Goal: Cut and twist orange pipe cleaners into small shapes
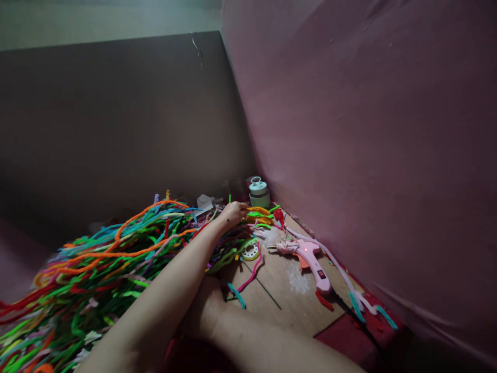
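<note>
My left hand [234, 212] reaches far forward over a big heap of coloured pipe cleaners [101, 269]. Its fingers are pinched together on a small bunch of yellow and orange pipe cleaners [259, 211] at the heap's far right end. My right forearm lies across the bottom of the view. The right hand [204, 305] rests on the wooden board [279, 290], tucked under my left arm, so its fingers are hidden.
A pink glue gun [306, 254] lies on the board to the right, its cord trailing towards me. A small tape roll [250, 252] and loose pipe-cleaner bits lie nearby. A small white-lidded jar [259, 192] stands in the corner between a dark panel [116, 119] and a pink wall [368, 145].
</note>
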{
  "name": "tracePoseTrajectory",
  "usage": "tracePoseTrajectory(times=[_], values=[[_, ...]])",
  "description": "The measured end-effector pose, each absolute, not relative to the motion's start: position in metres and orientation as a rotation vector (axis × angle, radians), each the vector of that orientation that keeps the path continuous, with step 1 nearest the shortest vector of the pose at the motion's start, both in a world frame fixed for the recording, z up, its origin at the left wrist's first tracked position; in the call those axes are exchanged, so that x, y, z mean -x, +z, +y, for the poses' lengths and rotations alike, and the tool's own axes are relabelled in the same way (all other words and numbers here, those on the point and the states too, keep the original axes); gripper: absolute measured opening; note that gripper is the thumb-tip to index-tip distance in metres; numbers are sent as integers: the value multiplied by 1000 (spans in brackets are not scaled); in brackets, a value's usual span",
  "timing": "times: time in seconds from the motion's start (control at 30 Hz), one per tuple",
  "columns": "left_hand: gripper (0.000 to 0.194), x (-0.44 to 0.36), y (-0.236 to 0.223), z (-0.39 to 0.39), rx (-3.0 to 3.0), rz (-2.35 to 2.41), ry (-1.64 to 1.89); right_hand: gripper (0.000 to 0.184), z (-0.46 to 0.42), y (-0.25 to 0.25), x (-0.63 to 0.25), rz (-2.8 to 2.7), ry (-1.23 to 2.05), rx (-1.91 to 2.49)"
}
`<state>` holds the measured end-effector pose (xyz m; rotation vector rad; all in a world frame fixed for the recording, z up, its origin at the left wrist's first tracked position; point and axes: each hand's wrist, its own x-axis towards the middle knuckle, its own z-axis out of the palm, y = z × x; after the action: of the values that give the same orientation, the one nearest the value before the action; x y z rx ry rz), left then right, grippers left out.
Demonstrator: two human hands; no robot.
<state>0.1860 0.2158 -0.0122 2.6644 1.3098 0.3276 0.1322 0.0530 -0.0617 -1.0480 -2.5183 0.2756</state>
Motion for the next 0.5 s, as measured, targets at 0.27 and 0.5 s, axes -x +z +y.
tracePoseTrajectory(times=[0.27,0.5], values=[[30,-186,-12,211,-2552,1279,436,31,49,-56,-136,-2500,333,1120],[27,-192,-27,216,-2408,1268,457,42,47,-54,-138,-2445,345,1176]])
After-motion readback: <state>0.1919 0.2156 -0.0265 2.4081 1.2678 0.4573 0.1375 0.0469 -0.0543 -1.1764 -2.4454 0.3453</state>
